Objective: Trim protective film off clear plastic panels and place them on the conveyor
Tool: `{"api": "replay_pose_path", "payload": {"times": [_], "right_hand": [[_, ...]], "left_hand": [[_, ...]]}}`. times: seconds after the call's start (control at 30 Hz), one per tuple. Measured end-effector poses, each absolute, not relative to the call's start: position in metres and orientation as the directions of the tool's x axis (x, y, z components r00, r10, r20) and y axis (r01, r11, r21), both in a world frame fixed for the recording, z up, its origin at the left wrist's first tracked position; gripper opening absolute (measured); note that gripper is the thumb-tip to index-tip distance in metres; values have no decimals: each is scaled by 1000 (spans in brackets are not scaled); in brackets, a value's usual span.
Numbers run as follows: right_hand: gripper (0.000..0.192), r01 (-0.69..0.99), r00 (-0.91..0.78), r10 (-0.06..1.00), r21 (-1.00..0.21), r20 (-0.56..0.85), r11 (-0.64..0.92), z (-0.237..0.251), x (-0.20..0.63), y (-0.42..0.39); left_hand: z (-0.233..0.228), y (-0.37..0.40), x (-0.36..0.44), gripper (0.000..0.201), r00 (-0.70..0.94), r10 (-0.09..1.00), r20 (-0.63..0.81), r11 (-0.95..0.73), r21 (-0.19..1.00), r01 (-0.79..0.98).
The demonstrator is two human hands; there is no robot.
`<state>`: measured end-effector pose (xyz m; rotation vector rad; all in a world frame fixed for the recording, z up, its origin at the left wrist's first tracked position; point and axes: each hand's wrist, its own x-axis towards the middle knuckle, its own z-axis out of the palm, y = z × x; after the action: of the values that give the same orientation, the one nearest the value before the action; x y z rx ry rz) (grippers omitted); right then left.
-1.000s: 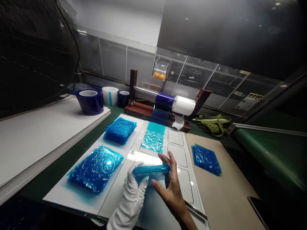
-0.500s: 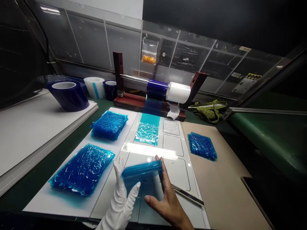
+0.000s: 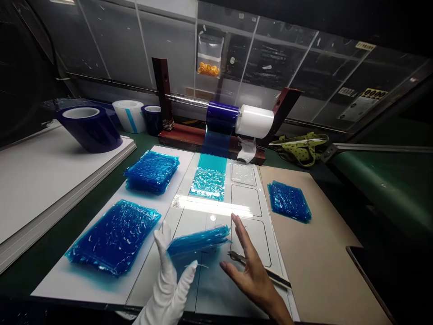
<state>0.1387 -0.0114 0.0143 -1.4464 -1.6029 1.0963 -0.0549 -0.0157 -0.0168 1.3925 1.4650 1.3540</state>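
My left hand (image 3: 172, 275), in a white glove, holds a stack of blue film sheets (image 3: 199, 240) at its left end. Its fingers are at that end and its thumb in front. The stack stands on edge over the white marked board, top edge slightly fanned. My bare right hand (image 3: 253, 273) is apart from the stack, just right of it, fingers stretched and thumb spread. Beneath that hand lies a slim metal tool (image 3: 275, 275), perhaps tweezers, partly hidden. A blue film strip (image 3: 211, 176) runs from the blue roll (image 3: 222, 115) onto the board.
Two piles of blue film sheets (image 3: 113, 237) (image 3: 152, 171) lie to the left, and a smaller pile (image 3: 289, 201) on brown board at right. Behind stand a white roll (image 3: 255, 122) on the dark-red stand (image 3: 209, 142) and a large blue roll (image 3: 89, 128). A dark flat device (image 3: 368, 280) lies right.
My right hand has moved right, away from the stack's right end, uncovering the tool's tip. My left hand stays at the stack. The camera view has shifted slightly.
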Motion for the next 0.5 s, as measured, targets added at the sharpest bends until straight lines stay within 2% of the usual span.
{"api": "replay_pose_path", "payload": {"times": [0.17, 0.27, 0.37, 0.5], "right_hand": [[93, 468, -181, 983, -882, -40, 50, 13, 135, -5], [90, 467, -272, 962, -871, 26, 155, 8, 128, -5], [80, 467, -305, 943, -841, 135, 271, 5, 123, -2], [54, 478, -227, 955, -832, 192, 281, 8, 123, 10]], "left_hand": [[-21, -14, -54, 88, -173, 967, 190, -156, 969, 192], [-17, -15, -53, 86, -158, 966, 204, -171, 964, 203], [-12, -14, -61, 82, -126, 955, 267, -217, 924, 316], [-13, -11, -83, 71, -39, 964, 264, -211, 841, 498]]}}
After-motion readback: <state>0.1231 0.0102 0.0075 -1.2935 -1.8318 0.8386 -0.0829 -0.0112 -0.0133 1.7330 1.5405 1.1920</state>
